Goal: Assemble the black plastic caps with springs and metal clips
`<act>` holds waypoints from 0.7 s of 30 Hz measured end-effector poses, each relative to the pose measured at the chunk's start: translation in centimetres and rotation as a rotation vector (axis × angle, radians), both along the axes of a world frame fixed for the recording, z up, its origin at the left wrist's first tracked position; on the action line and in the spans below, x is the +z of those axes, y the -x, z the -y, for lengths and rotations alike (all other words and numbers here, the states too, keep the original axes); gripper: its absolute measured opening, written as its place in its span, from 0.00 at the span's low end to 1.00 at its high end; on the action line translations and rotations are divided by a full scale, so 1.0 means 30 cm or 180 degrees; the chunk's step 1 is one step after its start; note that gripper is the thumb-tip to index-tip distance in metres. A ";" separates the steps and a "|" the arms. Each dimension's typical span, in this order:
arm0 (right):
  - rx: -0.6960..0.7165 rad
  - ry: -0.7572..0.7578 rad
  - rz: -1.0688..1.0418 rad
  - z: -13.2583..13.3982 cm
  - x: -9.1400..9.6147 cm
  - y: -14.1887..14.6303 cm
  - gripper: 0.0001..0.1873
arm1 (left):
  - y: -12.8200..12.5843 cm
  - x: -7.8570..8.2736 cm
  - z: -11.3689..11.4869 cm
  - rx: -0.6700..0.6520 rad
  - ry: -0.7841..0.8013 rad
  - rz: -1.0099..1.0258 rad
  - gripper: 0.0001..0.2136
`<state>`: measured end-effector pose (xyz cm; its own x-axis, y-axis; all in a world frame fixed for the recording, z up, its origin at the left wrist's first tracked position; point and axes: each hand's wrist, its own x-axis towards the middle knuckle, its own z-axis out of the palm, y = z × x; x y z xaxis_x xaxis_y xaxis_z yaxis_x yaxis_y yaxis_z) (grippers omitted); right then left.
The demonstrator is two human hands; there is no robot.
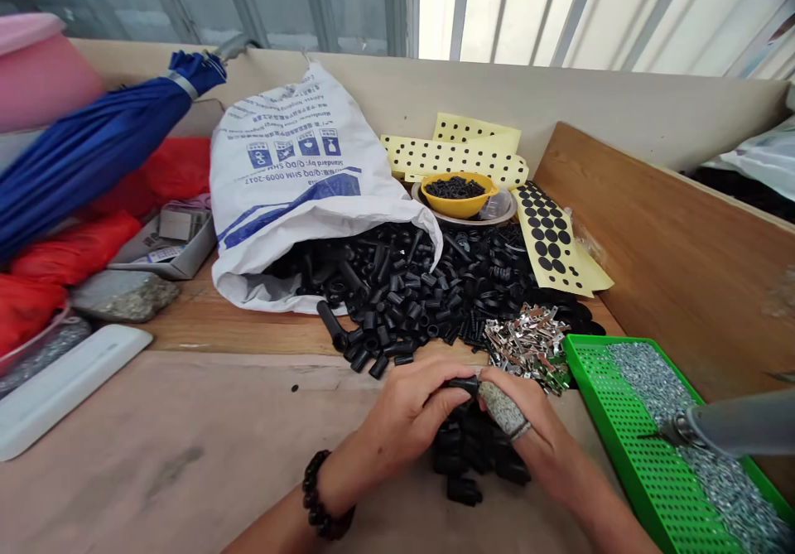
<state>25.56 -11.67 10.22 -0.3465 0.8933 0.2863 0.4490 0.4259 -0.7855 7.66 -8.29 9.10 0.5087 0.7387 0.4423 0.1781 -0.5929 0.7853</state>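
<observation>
My left hand (410, 413) pinches a small black plastic part (463, 384) between thumb and fingers, over the front of the table. From the other side my right hand (534, 413) closes at the part's right end; one of its fingers wears a speckled grey wrap (502, 409). Whether a smaller piece sits between the right fingertips is hidden. Below both hands lies a group of black plastic pieces (463, 488), partly covered by them. Just beyond is a heap of short black tubes (397, 297), spilling from a white woven sack (298, 173).
Metal clips (527, 343) lie beside a green perforated tray (627, 421) of small screws. A power screwdriver (726, 426) juts over it. Behind stand a yellow bowl (460, 202) and dotted sticker sheets (546, 239). At left are a stone (124, 293), white bar (74, 384) and blue umbrella (105, 144).
</observation>
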 end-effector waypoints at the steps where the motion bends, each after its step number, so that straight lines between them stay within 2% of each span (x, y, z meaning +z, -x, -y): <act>1: -0.0048 0.0121 -0.0093 0.000 -0.002 0.003 0.10 | 0.000 0.002 0.000 0.0005 -0.0263 -0.0013 0.09; 4: -0.0137 0.0598 -0.0445 -0.004 -0.045 0.013 0.10 | -0.002 0.001 0.000 0.0133 -0.0946 -0.0028 0.09; 7: -0.0138 0.1034 -0.0902 -0.006 -0.100 0.025 0.12 | -0.005 -0.005 0.005 0.0253 -0.1360 -0.0054 0.10; 10: -0.0174 0.0909 -0.0965 0.000 -0.105 0.030 0.12 | -0.006 -0.012 0.013 0.0275 -0.1422 -0.0056 0.10; 12: -0.0145 0.0478 -0.0628 0.003 -0.081 0.030 0.10 | -0.007 -0.016 0.017 0.0258 -0.1164 0.0007 0.10; 16: 0.0079 -0.0500 0.0056 -0.002 -0.041 0.026 0.09 | -0.008 -0.015 0.018 0.0339 0.0002 0.0144 0.09; 21: 0.0127 -0.1267 0.0571 -0.020 -0.070 0.017 0.10 | -0.011 -0.009 0.012 0.0211 0.1548 0.0418 0.09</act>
